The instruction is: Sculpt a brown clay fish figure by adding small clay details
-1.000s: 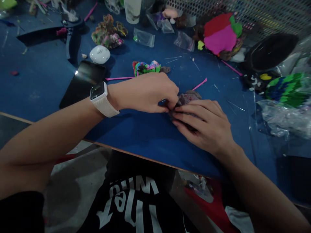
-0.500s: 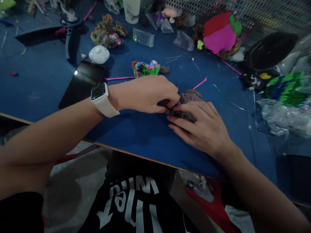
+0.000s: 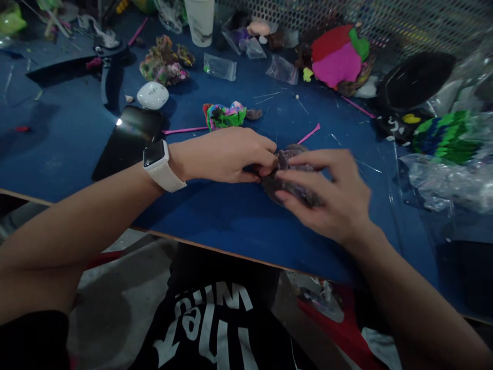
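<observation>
A greyish-brown lump of modelling clay (image 3: 287, 191) with faint coloured streaks lies on the blue table under my hands. My left hand (image 3: 239, 154), wearing a watch (image 3: 156, 154) on its wrist, pinches the lump's left edge between bent fingers and thumb. Over the clay's right side arches my right hand (image 3: 331, 192), slightly blurred. Its fingers are apart and curved, with the tips at or just above the clay; contact is unclear. Behind my left hand sits a multicoloured clay piece (image 3: 225, 115), with a pink stick (image 3: 185, 130) beside it. Another pink stick (image 3: 309, 133) lies behind the lump.
A black phone (image 3: 129, 141), a white case (image 3: 153, 95) and dark pliers-like cutters (image 3: 106, 67) lie left. Towards the back stand a white cup (image 3: 201, 23) and a red-and-pink clay form (image 3: 339, 56). Clear plastic wrap (image 3: 447, 180) and a green feathered clay piece (image 3: 449, 136) are right.
My right hand has lifted and loosened over the clay, its fingers spreading, so more of the lump shows. My left hand keeps its pinch. The view has shifted slightly.
</observation>
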Motion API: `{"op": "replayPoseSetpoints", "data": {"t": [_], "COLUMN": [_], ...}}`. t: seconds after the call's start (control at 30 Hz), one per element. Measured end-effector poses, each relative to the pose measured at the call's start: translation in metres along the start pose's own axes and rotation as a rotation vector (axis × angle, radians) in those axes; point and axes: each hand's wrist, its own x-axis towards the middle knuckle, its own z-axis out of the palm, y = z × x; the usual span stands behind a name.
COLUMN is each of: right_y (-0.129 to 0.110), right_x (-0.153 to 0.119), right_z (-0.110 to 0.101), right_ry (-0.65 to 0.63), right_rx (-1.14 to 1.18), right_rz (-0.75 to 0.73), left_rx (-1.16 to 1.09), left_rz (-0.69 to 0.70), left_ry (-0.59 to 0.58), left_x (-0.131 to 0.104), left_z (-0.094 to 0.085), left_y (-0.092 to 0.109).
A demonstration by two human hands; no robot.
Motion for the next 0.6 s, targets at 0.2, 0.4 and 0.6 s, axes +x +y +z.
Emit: {"op": "replayPoseSetpoints", "data": {"t": [0.2,0.4,0.6], "right_y": [0.053,0.072,0.063], "right_x": [-0.005,-0.015,-0.014], "right_z": [-0.009,-0.003,-0.002], "right_ry": [0.038,-0.212,-0.236], "right_rx": [-0.042,-0.048,0.028], "right_rz": [0.256,0.439,0.557], "left_rx": [0.069,-0.022,-0.265], "left_rz": [-0.007,-0.194,-0.268], "left_ry": [0.013,0.056,0.147], "left_x": [-0.004,-0.003,0.002], "left_z": [-0.002,0.0,0.017], "left_y": [-0.007,-0.008,-0.004]}}
